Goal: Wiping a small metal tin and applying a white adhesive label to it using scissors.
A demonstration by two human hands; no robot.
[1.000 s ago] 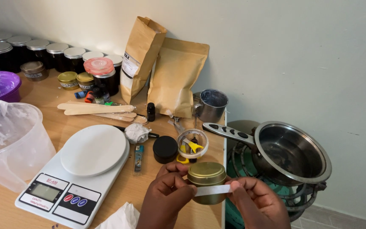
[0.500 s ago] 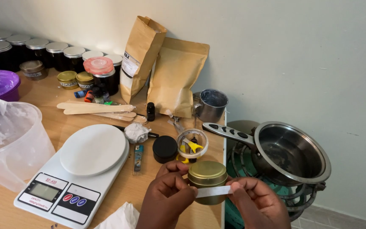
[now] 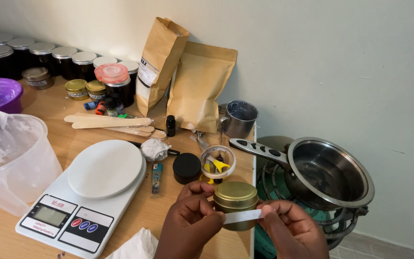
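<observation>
Now both hands, left (image 3: 190, 225) and right (image 3: 293, 230), pinching a level white strip (image 3: 242, 216) lengthwise across the upright gold tin (image 3: 236, 197).

You're in home craft corner: digital scale (image 3: 89, 192) on wooden table (image 3: 63, 110), jar row (image 3: 48, 55) behind scale, saucepan (image 3: 329, 172) on burner right of it.

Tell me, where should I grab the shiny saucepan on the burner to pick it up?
Probably by the long handle of the saucepan. It sticks out to the left over the table edge, so come from that side and wrap your fingers around it. The round bowl is wide and smooth, with nothing else to hold.
</observation>
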